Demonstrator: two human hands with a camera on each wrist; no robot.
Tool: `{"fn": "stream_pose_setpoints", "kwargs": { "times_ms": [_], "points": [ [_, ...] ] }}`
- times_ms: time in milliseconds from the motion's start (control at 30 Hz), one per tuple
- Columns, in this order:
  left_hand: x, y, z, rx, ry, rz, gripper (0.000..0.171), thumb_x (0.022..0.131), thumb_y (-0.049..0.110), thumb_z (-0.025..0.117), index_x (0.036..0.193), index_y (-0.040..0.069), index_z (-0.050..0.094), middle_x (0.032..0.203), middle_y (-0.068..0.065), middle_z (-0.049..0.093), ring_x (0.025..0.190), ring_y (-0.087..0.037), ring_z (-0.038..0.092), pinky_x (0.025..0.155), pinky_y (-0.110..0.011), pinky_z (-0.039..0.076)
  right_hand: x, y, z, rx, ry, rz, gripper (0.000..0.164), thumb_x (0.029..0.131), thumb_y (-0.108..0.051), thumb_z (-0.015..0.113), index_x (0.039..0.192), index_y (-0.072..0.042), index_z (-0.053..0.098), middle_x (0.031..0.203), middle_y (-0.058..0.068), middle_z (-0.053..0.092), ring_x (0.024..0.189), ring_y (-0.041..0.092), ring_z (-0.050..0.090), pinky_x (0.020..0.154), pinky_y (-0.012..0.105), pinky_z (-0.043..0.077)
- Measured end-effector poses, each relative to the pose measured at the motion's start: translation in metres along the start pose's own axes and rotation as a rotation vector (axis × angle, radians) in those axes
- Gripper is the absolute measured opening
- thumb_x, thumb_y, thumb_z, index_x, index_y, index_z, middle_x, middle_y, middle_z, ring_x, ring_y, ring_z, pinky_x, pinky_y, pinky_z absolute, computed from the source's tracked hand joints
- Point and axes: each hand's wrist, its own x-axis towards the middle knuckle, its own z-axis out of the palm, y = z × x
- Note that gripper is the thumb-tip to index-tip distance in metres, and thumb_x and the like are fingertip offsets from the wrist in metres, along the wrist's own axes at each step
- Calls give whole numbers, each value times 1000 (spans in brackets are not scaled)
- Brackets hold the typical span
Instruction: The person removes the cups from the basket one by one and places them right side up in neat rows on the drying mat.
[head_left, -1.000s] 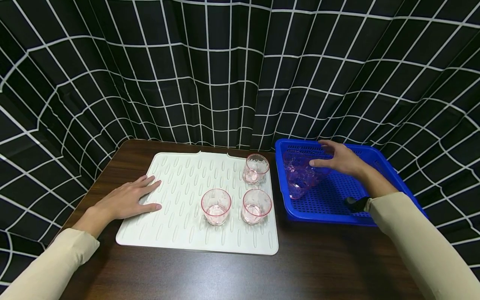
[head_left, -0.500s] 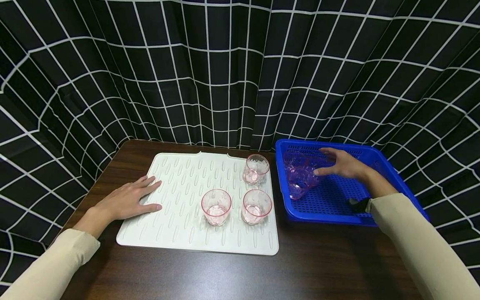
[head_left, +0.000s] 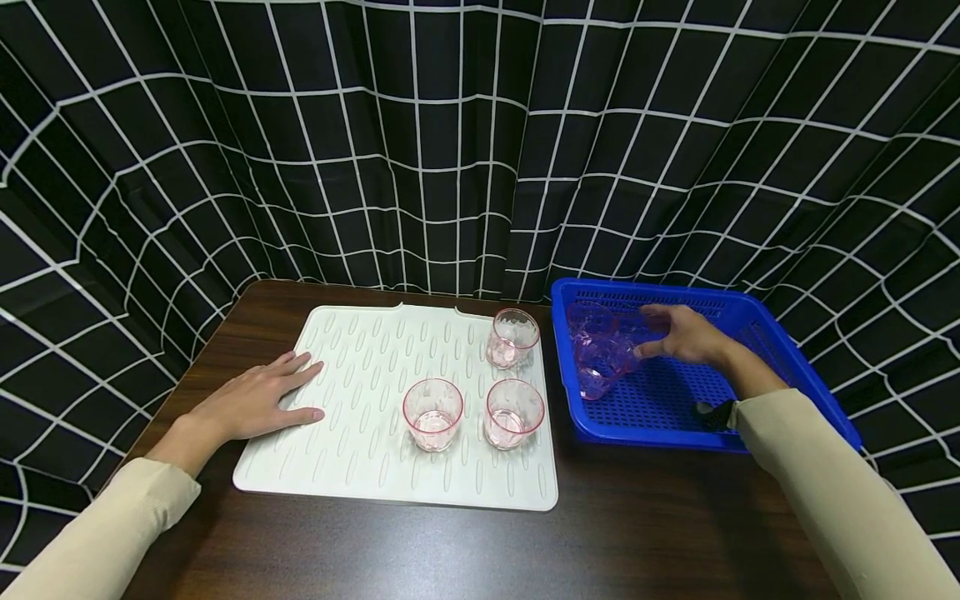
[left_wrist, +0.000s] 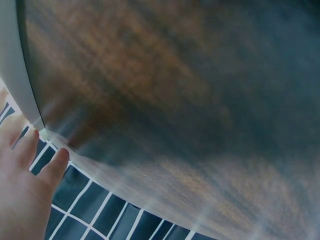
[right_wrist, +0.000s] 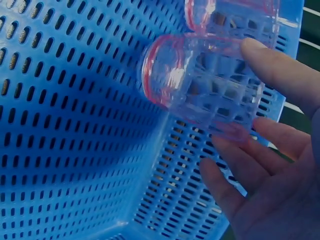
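Note:
My left hand (head_left: 251, 400) rests flat, fingers spread, on the left edge of a white draining mat (head_left: 352, 358). Three clear pink-rimmed glasses stand upright on the mat's right side: a front-left glass (head_left: 432, 417), a front-right glass (head_left: 513, 414) and a back glass (head_left: 513, 340). My right hand (head_left: 686, 337) reaches into a blue basket (head_left: 660, 437). In the right wrist view, its thumb and fingers hold a clear tumbler (right_wrist: 215, 85) lying on its side. Another tumbler (right_wrist: 235, 15) lies right beside that one.
A dark wooden table (head_left: 480, 550) carries the mat and the basket, which stand side by side with a narrow gap. Black curtain (head_left: 450, 167) with white grid lines hangs behind and on both sides. More pinkish glasses (head_left: 596, 354) lie in the basket's left part.
Inside the basket, my right hand has moved slightly down and to the right, and its fingers have come onto the tumbler. My left hand and the glasses on the mat stay put.

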Motion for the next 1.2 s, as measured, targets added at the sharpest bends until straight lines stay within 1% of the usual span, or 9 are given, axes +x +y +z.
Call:
{"fn": "stream_pose_setpoints", "kwargs": {
  "times_ms": [133,233,367,533,633,767,967,1100,1200],
  "points": [
    [0,0,0,-2,-1,0,92,88,74,51,152,9,41,157,-23,33,144,-46,27,107,-69,29,-2,1,-3,-2,55,7,84,90,-27,75,149,12,29,144,39,40,132,55,39,104,65,36],
    [1,0,-1,-5,-3,-1,92,88,74,51,152,9,41,157,-23,33,144,-47,26,107,-69,29,-3,0,-6,-6,111,13,86,91,-33,74,149,12,29,141,39,42,130,55,42,103,65,39],
    [2,-1,-1,-8,-6,-6,92,88,75,50,153,10,40,158,-22,32,145,-47,26,107,-70,29,-3,-3,-10,4,208,29,92,90,-45,72,150,11,29,138,39,45,125,54,47,98,64,43],
    [1,0,-2,-11,-10,-8,92,88,75,51,153,10,40,158,-23,32,145,-47,25,107,-70,29,-5,-12,-13,25,351,32,98,88,-56,69,150,8,31,134,38,49,119,53,52,93,62,48],
    [1,0,-2,-11,-10,-7,92,88,75,51,153,10,40,158,-23,32,145,-47,26,107,-70,29,-7,-19,-14,57,433,31,101,85,-60,69,152,5,30,136,36,49,120,52,52,95,62,47],
    [1,0,-1,-9,-6,-1,92,88,74,51,153,9,40,157,-23,32,145,-46,26,107,-69,29,-8,-28,-15,86,517,21,101,84,-60,70,154,0,30,137,32,51,124,48,51,99,61,44],
    [1,1,-2,-7,-5,2,92,88,74,51,152,9,41,157,-23,33,145,-47,25,108,-69,28,-9,-42,-14,93,581,-22,94,84,-57,72,152,-1,37,138,29,53,126,44,50,103,60,41],
    [0,1,-2,-4,-6,1,92,88,74,51,152,9,41,157,-23,33,145,-47,26,107,-69,29,-9,-52,-10,90,588,-56,91,86,-56,71,150,1,40,137,29,53,124,44,51,101,60,42],
    [0,1,-2,-1,-9,-2,92,88,74,51,152,9,41,157,-23,33,145,-47,26,107,-69,29,-9,-61,-7,86,598,-92,87,87,-53,71,149,1,41,133,28,55,120,42,52,100,59,43]
  ]
}}
